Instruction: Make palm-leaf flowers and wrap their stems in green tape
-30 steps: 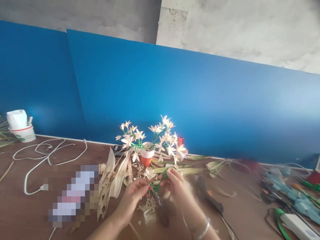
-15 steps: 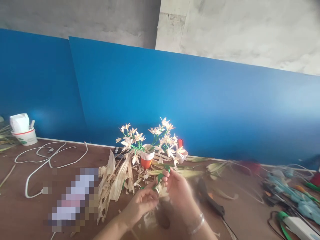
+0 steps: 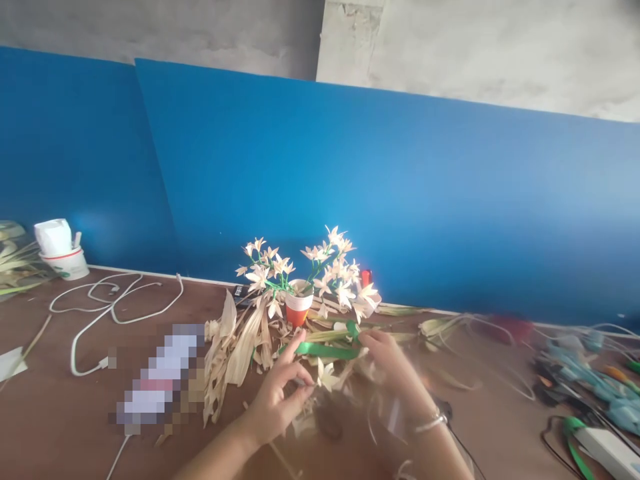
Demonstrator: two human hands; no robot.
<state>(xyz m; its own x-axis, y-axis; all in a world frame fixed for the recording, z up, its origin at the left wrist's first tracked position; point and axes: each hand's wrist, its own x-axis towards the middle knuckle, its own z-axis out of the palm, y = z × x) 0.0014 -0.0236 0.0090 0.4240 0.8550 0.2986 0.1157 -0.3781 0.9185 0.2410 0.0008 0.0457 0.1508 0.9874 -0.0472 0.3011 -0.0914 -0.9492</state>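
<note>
My left hand (image 3: 275, 403) pinches the base of a cream husk-like flower (image 3: 327, 377) between thumb and finger, with another finger raised. A strip of green tape (image 3: 327, 351) stretches between that raised finger and my right hand (image 3: 387, 360). My right fingers are closed on the green tape, a curled bit of it standing above their tips. Just behind, an orange and white paper cup (image 3: 299, 310) stands among similar cream flowers on green stems (image 3: 267, 273). Dry husks (image 3: 245, 347) lie left of the cup. Loose scraps under my hands are blurred.
A white cable (image 3: 90, 323) loops over the brown table at left, near a pixelated oblong object (image 3: 160, 377). A white tub (image 3: 65, 263) stands at the far left. A blue panel (image 3: 350, 187) rises behind. Cables and a white power strip (image 3: 607, 450) are at right.
My right hand has moved right and away from my left, drawing the green tape into a long straight strip. The flower stays at my left fingertips. The view has shifted slightly.
</note>
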